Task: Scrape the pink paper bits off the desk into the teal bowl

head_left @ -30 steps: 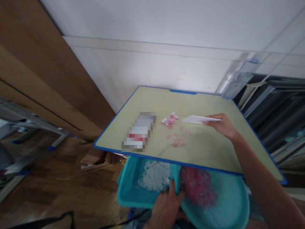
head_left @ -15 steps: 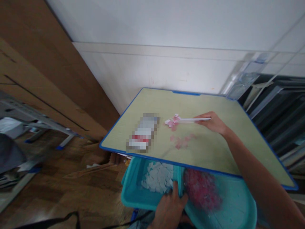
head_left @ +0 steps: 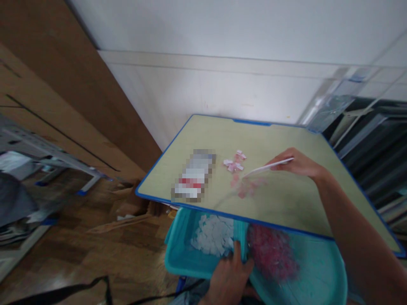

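Observation:
My right hand is closed around a slim white stick-like tool over the board. Its far tip points left and down at loose pink pieces, which look blurred. Just beyond the tip lies a small cluster of white-and-pink pieces. Below the board, my left hand rests at the adjoining rims of two turquoise bins, index finger stretched out and thumb apart. Close to that fingertip are many white flat pieces in the left bin. Red-pink pieces fill part of the right bin.
The pale board has a blue edge and stands against a white wall. A pixelated flat item lies on its left side. Cardboard rises at left; dark stacked panels stand at right.
My right hand has tilted the white tool, and its tip has moved from the white-and-pink cluster down toward the loose pink pieces. The left hand stays at the bin rims.

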Demonstrator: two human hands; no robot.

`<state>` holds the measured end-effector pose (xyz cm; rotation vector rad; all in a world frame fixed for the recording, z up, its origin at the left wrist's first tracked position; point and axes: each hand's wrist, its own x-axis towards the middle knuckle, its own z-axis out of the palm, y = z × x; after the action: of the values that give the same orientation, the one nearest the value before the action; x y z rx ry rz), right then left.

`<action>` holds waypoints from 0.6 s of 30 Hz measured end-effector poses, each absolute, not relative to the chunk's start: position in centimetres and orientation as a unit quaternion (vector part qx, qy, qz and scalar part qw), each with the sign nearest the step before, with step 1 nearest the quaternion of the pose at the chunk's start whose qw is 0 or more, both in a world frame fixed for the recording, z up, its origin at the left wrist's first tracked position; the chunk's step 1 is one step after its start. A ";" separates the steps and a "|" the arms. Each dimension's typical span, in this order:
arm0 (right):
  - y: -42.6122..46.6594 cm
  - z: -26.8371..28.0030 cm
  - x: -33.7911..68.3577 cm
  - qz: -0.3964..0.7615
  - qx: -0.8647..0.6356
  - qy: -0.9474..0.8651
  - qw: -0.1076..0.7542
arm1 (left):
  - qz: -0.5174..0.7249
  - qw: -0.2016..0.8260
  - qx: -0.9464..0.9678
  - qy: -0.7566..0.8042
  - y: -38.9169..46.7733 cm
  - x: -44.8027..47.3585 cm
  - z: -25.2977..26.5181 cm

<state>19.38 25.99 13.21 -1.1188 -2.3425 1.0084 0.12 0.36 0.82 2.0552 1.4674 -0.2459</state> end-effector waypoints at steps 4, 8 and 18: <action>26.0 13.4 19.7 0.330 -0.420 -0.821 0.205 | -0.090 0.304 0.767 0.558 0.4 0.2 0.6; 26.0 12.7 19.3 0.334 -0.423 -0.816 0.209 | -0.098 0.309 0.766 0.556 0.4 0.3 0.7; 25.5 12.8 19.9 0.355 -0.425 -0.810 0.195 | -0.084 0.293 0.775 0.553 0.4 0.3 0.7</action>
<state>19.94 25.47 12.83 -1.1907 -2.2697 0.9950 0.28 0.44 0.74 2.0660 1.4738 -0.2242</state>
